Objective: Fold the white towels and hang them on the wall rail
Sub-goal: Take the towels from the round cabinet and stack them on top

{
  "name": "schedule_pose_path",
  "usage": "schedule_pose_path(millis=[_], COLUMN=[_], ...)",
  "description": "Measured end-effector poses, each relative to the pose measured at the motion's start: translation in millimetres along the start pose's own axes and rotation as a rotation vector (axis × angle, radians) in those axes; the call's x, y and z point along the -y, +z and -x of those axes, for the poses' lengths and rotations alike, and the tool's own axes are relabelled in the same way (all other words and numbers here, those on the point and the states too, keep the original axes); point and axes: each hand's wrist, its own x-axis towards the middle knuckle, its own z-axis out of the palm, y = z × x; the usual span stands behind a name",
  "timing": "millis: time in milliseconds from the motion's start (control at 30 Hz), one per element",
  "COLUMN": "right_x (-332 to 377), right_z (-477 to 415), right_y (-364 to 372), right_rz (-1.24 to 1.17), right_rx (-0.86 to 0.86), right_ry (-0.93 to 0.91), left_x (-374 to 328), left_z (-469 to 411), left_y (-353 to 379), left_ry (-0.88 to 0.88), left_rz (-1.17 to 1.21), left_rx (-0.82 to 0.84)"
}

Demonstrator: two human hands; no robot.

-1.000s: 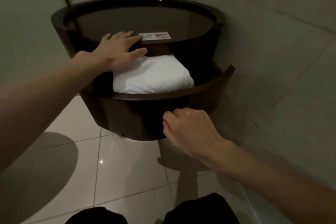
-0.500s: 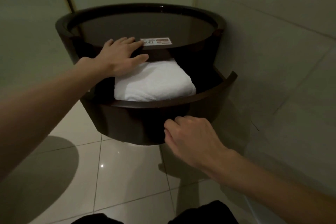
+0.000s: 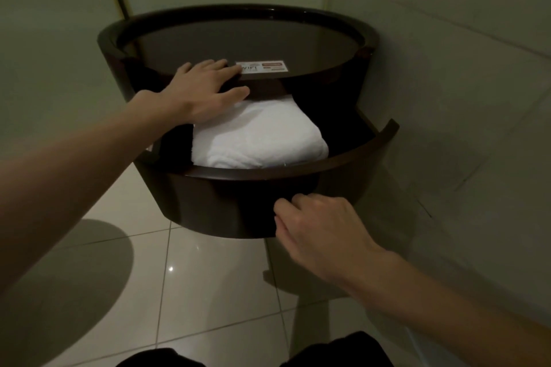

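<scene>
A folded white towel (image 3: 259, 135) lies inside the open drawer (image 3: 220, 202) of a round dark wooden side table (image 3: 365, 48). My left hand (image 3: 205, 89) lies flat with straight fingers on the table's front edge, its heel just over the towel's back left corner. My right hand (image 3: 316, 229) is low at the drawer's curved front, right of centre. Its fingers are curled against the wood and the fingertips are hidden. No wall rail shows in this view.
A small white and red Wi-Fi sticker (image 3: 262, 66) sits on the glossy tabletop. The table stands in a corner, with a pale wall (image 3: 447, 39) close on the right. Shiny floor tiles (image 3: 190, 286) spread below it, and my dark-clothed knees (image 3: 337, 351) are at the bottom edge.
The table and both hands sit slightly lower in view, as the camera tilted up a little. Neither hand has changed its hold, and the drawer stays open about as far.
</scene>
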Motion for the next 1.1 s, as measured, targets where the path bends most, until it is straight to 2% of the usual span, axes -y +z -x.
schedule_pose_path(millis=[267,600,800,1000,1100], right_x=[-7.8,-10.8,-14.0,-23.7,-38.2], right_z=[-10.1,-47.4,-72.9,-99.1,-115.1], right_y=[-21.0,-48.7,-52.3,-48.1,-42.9], right_rz=[-0.009,-0.107,-0.078,-0.081,-0.082], right_rx=[0.09,0.037,-0.022,-0.008,0.088], right_ry=[-0.134,-0.218,-0.26,-0.241,-0.198], left_x=[-1.7,2.6,6.2,7.8,11.0], left_z=[-0.3,12.4,15.7,19.5,23.4], left_y=[-6.6,-12.3,-15.0,-17.8,-17.6], left_ry=[-0.011,0.045,0.044,0.047,0.058], left_rz=[-0.02,-0.007,-0.022,0.0,0.027], left_rx=[0.038,0.02,0.004,0.017,0.029])
